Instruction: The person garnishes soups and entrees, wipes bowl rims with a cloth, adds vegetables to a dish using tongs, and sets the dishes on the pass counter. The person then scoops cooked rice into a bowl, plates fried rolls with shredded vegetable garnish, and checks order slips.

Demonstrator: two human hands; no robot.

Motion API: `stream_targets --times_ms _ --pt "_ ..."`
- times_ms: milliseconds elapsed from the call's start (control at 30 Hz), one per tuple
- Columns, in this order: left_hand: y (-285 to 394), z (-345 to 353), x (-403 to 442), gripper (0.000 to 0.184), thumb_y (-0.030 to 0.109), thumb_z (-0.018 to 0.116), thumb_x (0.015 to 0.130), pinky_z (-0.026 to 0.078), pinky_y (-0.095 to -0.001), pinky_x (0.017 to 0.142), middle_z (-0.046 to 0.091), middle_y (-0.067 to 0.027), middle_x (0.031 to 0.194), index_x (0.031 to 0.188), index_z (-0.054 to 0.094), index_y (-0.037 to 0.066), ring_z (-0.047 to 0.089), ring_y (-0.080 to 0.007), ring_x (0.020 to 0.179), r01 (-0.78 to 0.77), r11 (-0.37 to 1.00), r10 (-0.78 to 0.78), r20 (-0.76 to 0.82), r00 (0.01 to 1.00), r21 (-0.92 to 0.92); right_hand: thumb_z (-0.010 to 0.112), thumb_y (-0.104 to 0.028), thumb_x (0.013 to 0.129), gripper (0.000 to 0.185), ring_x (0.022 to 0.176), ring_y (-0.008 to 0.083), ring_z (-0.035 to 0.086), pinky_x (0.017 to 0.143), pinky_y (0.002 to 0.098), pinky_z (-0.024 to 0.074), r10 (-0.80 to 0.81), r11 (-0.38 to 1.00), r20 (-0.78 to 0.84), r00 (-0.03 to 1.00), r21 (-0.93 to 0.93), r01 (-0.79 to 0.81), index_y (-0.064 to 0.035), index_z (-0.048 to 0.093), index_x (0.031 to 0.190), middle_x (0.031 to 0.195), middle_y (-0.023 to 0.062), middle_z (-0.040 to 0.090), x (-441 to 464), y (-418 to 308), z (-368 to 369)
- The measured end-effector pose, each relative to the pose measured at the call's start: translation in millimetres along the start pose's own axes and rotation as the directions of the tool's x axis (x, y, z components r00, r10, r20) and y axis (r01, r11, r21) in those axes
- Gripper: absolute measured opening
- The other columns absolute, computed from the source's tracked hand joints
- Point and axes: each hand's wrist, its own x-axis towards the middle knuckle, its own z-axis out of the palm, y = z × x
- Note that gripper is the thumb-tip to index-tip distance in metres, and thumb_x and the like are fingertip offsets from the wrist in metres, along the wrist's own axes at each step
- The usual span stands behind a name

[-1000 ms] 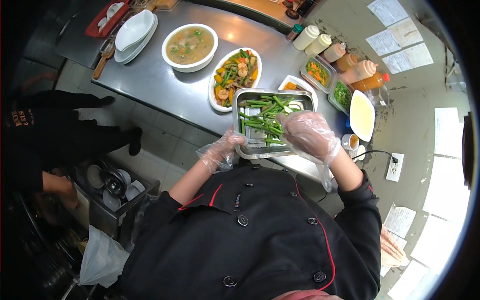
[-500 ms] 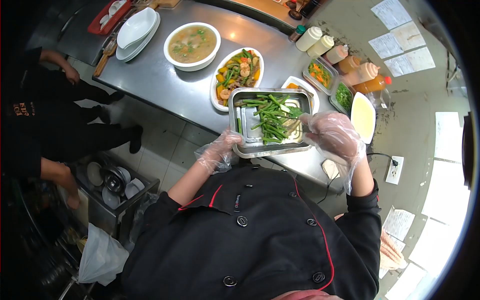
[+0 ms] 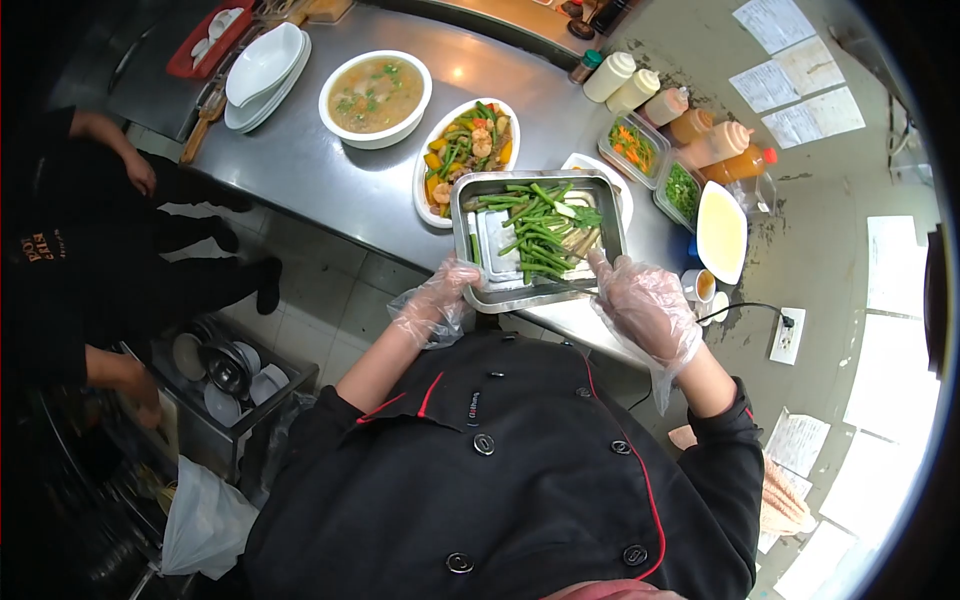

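My left hand (image 3: 447,297), in a clear plastic glove, grips the left near corner of a metal tray (image 3: 467,208). Cut green beans (image 3: 541,237) lie in the tray, with some green leaves at its right side. At the tray's right near corner is my right hand (image 3: 648,303), also gloved, its fingers closed round a thin dark utensil (image 3: 566,285) that reaches in over the tray's near edge. Just beyond the tray stands an oval dish of mixed vegetables and shrimp (image 3: 468,150). A white dish (image 3: 623,189) is partly hidden behind the tray.
A soup bowl (image 3: 377,100) and stacked white plates (image 3: 268,77) stand on the steel counter (image 3: 300,165). Squeeze bottles (image 3: 634,90), vegetable containers (image 3: 633,144) and a yellow-filled dish (image 3: 721,233) line the wall. People in black (image 3: 130,230) are at the left, near a dish bin (image 3: 236,385).
My right hand has moved from over the beans, out to the right, then back to the tray's near right corner. The beans now lie bunched toward the tray's middle and right.
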Motion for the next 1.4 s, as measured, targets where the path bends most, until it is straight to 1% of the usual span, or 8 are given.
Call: stream_targets --times_ms 100,233,400,500,567,700,800,1400 --pt "3 0 -2 0.024 0.011 0.055 0.07 0.05 -0.0262 0.068 0.062 -0.0024 0.064 0.087 0.059 -0.005 0.06 -0.0114 0.062 -0.187 0.885 0.198 0.019 0.98 0.426 0.052 -0.009 0.081 0.035 0.064 0.0254 0.061 0.05 0.0365 0.0469 0.026 0.998 -0.01 1.0 -0.054 -0.027 0.0007 0.051 0.115 0.071 0.0117 0.056 1 7 0" --pt "-24 -10 1 0.025 0.01 0.055 0.072 0.05 -0.0268 0.068 0.062 -0.0034 0.064 0.093 0.057 -0.003 0.06 -0.0137 0.062 -0.142 0.959 0.153 -0.026 0.988 0.245 0.057 -0.018 0.081 0.044 0.066 0.0269 0.062 0.053 0.0375 0.0474 0.069 0.997 0.011 0.998 -0.018 -0.069 0.0011 0.049 0.119 0.074 0.0132 0.057 5 12 -5" --pt "-23 -22 11 0.017 0.009 0.057 0.074 0.05 -0.0287 0.068 0.06 -0.0065 0.062 0.09 0.055 0.005 0.062 -0.0189 0.064 -0.693 0.486 0.634 0.331 0.699 0.532 0.063 -0.028 0.079 0.051 0.072 0.0306 0.061 0.061 0.0398 0.0483 0.06 0.989 0.082 0.995 0.132 -0.071 -0.0006 0.049 0.119 0.079 0.0152 0.06 5 20 -20" --pt "-24 -19 2 0.007 0.006 0.059 0.073 0.05 -0.0324 0.07 0.06 -0.0072 0.064 0.078 0.054 0.006 0.062 -0.02 0.065 -0.476 0.803 0.434 0.195 0.88 0.359 0.064 -0.031 0.078 0.047 0.076 0.0305 0.062 0.066 0.0396 0.0488 0.045 0.985 0.11 0.993 0.164 -0.062 -0.0041 0.051 0.115 0.078 0.0138 0.061 3 31 -27" --pt "-26 -20 2 0.008 0.003 0.061 0.071 0.05 -0.0349 0.071 0.061 -0.0069 0.065 0.069 0.053 0.006 0.062 -0.0194 0.065 -0.642 0.539 0.604 0.281 0.746 0.545 0.067 -0.03 0.076 0.054 0.074 0.0313 0.06 0.066 0.0408 0.0473 0.044 0.985 0.066 0.997 0.161 -0.054 -0.005 0.05 0.12 0.075 0.0134 0.06 5 35 -22" --pt "-80 -32 8 0.012 0.001 0.062 0.065 0.05 -0.0359 0.071 0.061 -0.0072 0.066 0.062 0.052 0.006 0.062 -0.019 0.064 0.009 0.998 -0.015 -0.095 0.995 -0.064 0.066 -0.033 0.076 0.051 0.075 0.0314 0.061 0.066 0.0403 0.0485 0.032 0.991 0.08 0.996 0.13 -0.043 -0.0037 0.052 0.116 0.077 0.0141 0.061 15 37 -19" --pt "-94 -37 9 0.007 0.005 0.062 0.067 0.049 -0.033 0.07 0.061 -0.0069 0.065 0.064 0.056 0.006 0.062 -0.018 0.064 -0.098 0.97 0.119 -0.086 0.989 0.225 0.066 -0.034 0.076 0.052 0.076 0.0319 0.061 0.066 0.0411 0.048 0.01 0.989 0.048 0.999 0.144 -0.017 -0.0053 0.052 0.117 0.077 0.0147 0.061 19 41 -12" --pt "-2 -1 -6 0.011 0.012 0.059 0.071 0.05 -0.0281 0.063 0.06 -0.002 0.064 0.073 0.058 0.002 0.058 -0.0111 0.061 0.073 0.991 -0.076 -0.027 0.997 -0.11 0.065 -0.028 0.076 0.036 0.072 0.0326 0.062 0.062 0.0415 0.0492 -0.047 0.991 0.143 0.989 0.131 0.028 -0.0032 0.054 0.1 0.072 0.0142 0.061 0 37 -25"
